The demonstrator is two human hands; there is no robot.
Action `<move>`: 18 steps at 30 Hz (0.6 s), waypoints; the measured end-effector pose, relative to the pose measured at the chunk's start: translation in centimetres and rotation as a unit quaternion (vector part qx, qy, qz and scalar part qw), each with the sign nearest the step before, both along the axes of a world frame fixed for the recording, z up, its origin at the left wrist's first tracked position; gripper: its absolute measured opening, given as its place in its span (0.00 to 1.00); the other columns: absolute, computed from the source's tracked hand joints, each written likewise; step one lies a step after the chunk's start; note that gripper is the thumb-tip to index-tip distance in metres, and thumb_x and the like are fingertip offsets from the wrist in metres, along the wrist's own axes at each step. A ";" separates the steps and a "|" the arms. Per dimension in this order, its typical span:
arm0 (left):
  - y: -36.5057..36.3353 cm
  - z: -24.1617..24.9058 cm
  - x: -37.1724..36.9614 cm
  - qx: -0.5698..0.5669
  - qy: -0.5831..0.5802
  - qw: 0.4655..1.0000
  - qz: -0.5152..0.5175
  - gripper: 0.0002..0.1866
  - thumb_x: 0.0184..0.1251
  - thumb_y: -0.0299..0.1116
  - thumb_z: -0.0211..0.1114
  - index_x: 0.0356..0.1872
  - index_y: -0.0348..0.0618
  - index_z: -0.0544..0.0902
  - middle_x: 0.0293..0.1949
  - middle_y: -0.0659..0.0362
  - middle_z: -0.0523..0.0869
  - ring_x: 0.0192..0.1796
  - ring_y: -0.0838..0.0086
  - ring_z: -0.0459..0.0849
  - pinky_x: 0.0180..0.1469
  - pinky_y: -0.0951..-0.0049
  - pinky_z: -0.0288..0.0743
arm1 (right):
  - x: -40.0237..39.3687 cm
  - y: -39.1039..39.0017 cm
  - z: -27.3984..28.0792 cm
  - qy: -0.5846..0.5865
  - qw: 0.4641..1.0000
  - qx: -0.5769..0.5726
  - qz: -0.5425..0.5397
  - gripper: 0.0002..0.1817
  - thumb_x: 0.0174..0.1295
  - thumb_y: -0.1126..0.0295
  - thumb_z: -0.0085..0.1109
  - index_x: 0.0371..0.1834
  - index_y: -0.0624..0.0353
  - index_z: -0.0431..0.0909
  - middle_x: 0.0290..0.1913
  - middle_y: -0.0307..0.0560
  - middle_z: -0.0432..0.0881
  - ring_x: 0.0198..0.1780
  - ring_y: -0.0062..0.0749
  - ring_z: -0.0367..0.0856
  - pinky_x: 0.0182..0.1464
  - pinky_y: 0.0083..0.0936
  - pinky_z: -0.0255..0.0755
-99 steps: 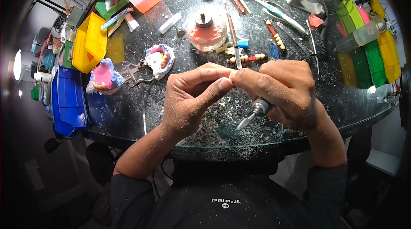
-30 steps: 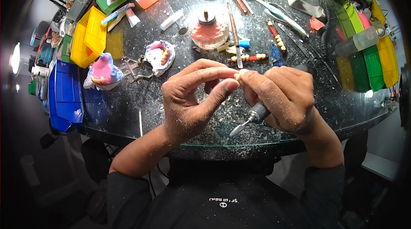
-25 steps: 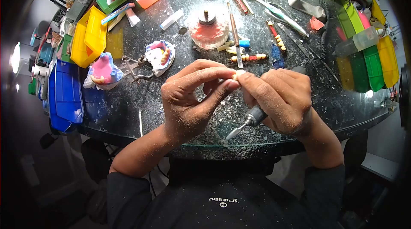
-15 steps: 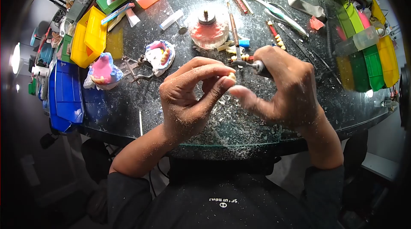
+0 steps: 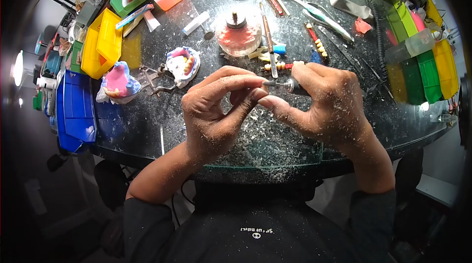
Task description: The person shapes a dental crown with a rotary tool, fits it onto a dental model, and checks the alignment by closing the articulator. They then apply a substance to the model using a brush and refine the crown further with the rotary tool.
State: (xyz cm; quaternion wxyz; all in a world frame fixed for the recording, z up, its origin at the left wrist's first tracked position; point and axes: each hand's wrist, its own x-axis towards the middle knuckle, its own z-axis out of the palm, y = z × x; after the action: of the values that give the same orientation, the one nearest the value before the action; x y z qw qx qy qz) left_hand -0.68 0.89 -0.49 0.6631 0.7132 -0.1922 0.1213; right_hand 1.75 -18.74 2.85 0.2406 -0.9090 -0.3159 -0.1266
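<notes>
My left hand [image 5: 211, 108] is closed in a pinch, thumb against fingertips. A small artificial tooth is in that pinch, now nearly all hidden by the fingers. My right hand [image 5: 332, 98] grips a rotary handpiece [image 5: 293, 86], its dark bur [image 5: 270, 83] pointing left and reaching the left fingertips. The right thumb is stretched toward the left thumb and rests against or very close to it. Pale dust coats both hands. Just beyond them lie a wax knife [image 5: 268, 41] and a row of artificial teeth on a red strip [image 5: 290, 66].
A glass spirit lamp [image 5: 239, 39] stands ahead. Two dental casts, one pink and blue [image 5: 120, 81] and one with teeth [image 5: 183, 66], lie left beside a metal articulator [image 5: 155, 78]. Blue [image 5: 73, 110], yellow [image 5: 102, 41] and green bins [image 5: 429, 81] flank the table. Shavings [image 5: 265, 140] cover the near surface.
The handpiece has swung lower and its bur now meets the left fingertips, where the tooth showed before. My right thumb has moved up and left. The left hand is almost still.
</notes>
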 end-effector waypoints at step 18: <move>1.8 1.4 0.6 -0.132 0.144 0.977 -0.082 0.09 0.63 0.21 0.64 0.43 0.31 0.84 0.39 0.53 0.87 0.44 0.77 0.85 0.50 0.78 0.78 | 21.1 -11.5 0.2 -0.136 0.986 -0.042 -0.089 0.16 0.66 0.59 0.54 0.47 0.59 0.80 0.44 0.64 0.81 0.49 0.56 0.79 0.52 0.42 0.72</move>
State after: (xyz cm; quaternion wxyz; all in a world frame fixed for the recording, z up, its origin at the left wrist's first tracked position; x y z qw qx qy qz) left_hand -0.03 2.68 0.91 0.7798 0.6112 -0.1346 -0.0126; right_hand 22.81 -30.21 3.01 0.1445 -0.9171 -0.2687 -0.2564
